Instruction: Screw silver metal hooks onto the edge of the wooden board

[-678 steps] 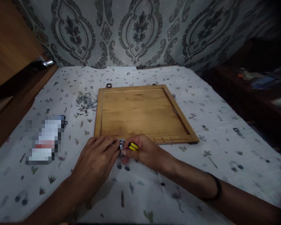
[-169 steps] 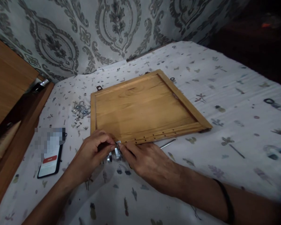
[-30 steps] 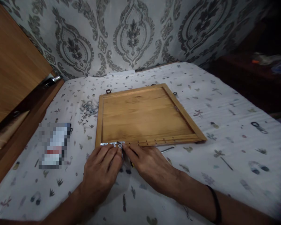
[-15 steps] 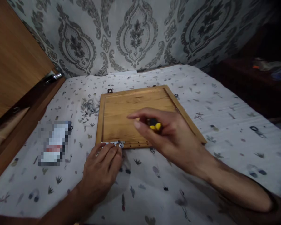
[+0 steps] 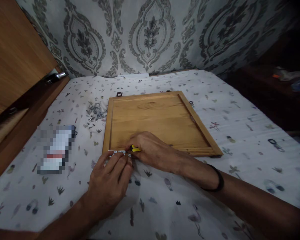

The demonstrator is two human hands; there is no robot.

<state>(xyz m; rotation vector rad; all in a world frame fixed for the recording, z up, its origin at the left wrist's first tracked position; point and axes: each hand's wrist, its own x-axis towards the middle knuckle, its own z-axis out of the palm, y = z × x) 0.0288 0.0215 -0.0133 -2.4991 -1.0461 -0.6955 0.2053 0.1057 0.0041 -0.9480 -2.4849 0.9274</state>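
Observation:
A framed wooden panel (image 5: pixel 150 116) lies flat on the patterned white cloth. At its near left edge, my left hand (image 5: pixel 111 178) has its fingers pressed together over a silvery metal hinge (image 5: pixel 117 153), pinning it to the frame. My right hand (image 5: pixel 148 150) is closed round a yellow and black tool (image 5: pixel 135 148) just right of the hinge, close to my left fingertips. Whether the tool's tip touches the hinge is hidden by the fingers.
Loose metal hardware (image 5: pixel 97 111) is heaped left of the panel. A blurred-out phone-like object (image 5: pixel 56 150) lies further left. Beyond stands a wooden cabinet (image 5: pixel 20 50); patterned fabric (image 5: pixel 151 36) rises behind the cloth (image 5: pixel 165 213).
My right hand has moved left and down from above the panel to the hinge, bringing the yellow and black tool with it. My left hand stays at the hinge.

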